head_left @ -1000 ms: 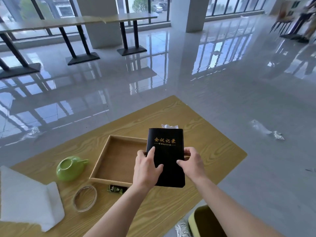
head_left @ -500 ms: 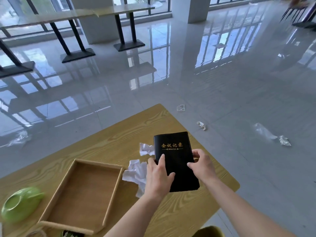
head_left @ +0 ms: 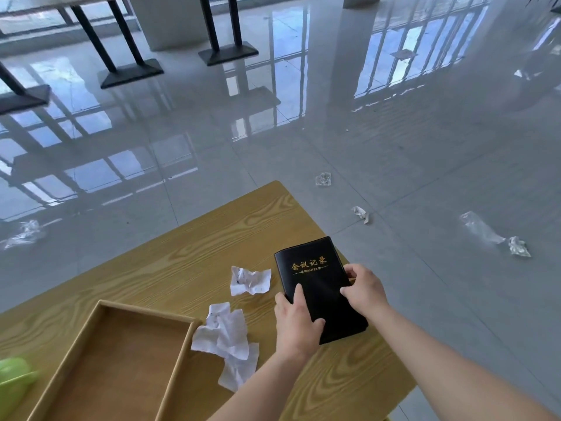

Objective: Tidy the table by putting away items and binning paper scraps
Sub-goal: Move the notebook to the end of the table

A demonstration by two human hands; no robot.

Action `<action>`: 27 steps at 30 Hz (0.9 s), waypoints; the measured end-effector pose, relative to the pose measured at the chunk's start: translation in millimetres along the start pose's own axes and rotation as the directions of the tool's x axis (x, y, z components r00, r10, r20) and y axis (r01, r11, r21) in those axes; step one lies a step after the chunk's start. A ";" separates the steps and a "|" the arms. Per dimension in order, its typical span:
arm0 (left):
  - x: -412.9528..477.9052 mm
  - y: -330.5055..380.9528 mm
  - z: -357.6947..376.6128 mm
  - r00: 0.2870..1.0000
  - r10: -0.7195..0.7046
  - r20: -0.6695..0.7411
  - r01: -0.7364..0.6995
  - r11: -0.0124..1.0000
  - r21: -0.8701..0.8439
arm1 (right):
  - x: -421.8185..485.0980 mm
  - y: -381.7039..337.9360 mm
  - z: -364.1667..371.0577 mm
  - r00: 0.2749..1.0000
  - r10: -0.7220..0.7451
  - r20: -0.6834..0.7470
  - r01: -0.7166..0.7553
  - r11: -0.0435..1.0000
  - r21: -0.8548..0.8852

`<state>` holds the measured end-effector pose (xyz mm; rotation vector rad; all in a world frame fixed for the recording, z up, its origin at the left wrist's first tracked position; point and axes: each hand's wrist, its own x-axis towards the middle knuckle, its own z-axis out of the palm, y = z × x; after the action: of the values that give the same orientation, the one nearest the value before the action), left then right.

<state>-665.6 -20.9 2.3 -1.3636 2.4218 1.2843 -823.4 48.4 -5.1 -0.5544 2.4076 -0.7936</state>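
Black notebook [head_left: 315, 284] sits near the right edge of the tabletop [head_left: 212, 238], apparently resting on it. Left hand [head_left: 299, 325] grips its left edge, thumb on the cover. Right hand [head_left: 364, 291] grips its right edge, fingers curled. Crumpled paper scraps [head_left: 226, 335] lie between notebook and tray [head_left: 91, 354].

notebook [head_left: 315, 287] shifted right off tray [head_left: 181, 360], lowered toward table [head_left: 212, 238]

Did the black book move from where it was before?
Yes. The book went right, away from the tray: it covered the tray's right edge before, and now the paper scraps lie between them.
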 end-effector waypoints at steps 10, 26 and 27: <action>4.6 -14.9 5.2 0.935 0.354 0.031 -0.330 0.834 0.442 | 13.9 7.3 3.7 0.897 -0.441 0.039 0.431 0.850 -0.302; 33.9 -18.5 2.0 0.887 0.444 0.128 -0.440 0.727 0.528 | 16.5 23.5 5.6 0.714 -0.557 0.424 0.700 0.545 -0.462; 37.1 -17.3 1.2 0.890 0.437 0.127 -0.434 0.732 0.526 | 19.1 20.6 5.9 0.717 -0.557 0.419 0.696 0.545 -0.467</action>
<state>-675.5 -49.3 -25.5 -0.6615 2.8955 0.5305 -838.8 51.2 -29.2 -1.7610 2.1872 -0.1446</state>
